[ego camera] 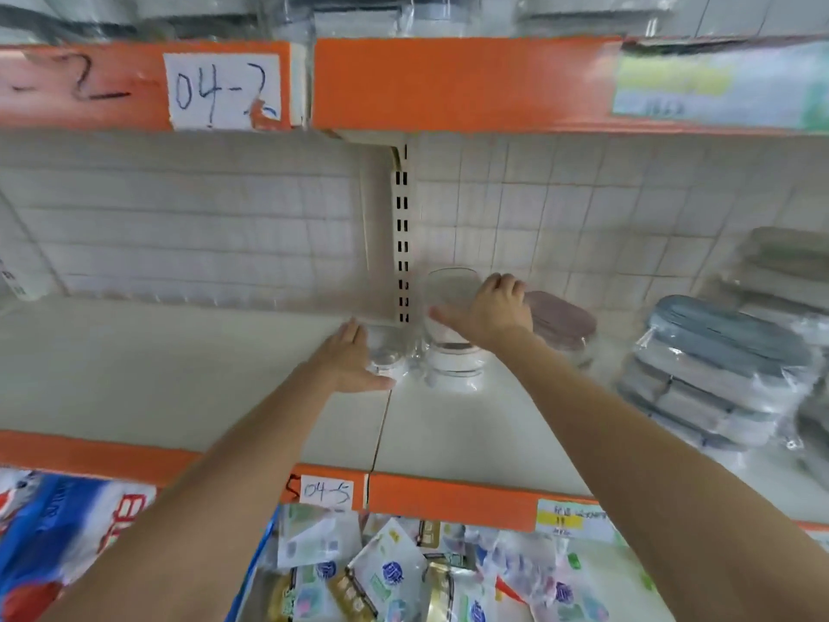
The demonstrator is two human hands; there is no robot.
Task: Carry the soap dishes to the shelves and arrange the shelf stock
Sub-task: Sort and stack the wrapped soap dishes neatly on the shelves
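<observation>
Both arms reach onto the white middle shelf (179, 374). My left hand (354, 359) lies flat, fingers straight, against the left side of a clear wrapped soap dish (388, 352) near the slotted upright. My right hand (491, 309) grips a stack of white soap dishes (453, 352) in clear wrap, thumb spread left and fingers curled over the top right edge. A pinkish-brown soap dish (563, 323) lies just right of that hand, at the back of the shelf.
Wrapped stacks of grey and blue-lidded dishes (713, 374) fill the shelf's right end. Orange shelf edges (448, 498) carry handwritten labels. Above hangs another orange-fronted shelf (448, 83). Packets (381, 572) lie on the shelf below, a blue bag (58, 531) at lower left.
</observation>
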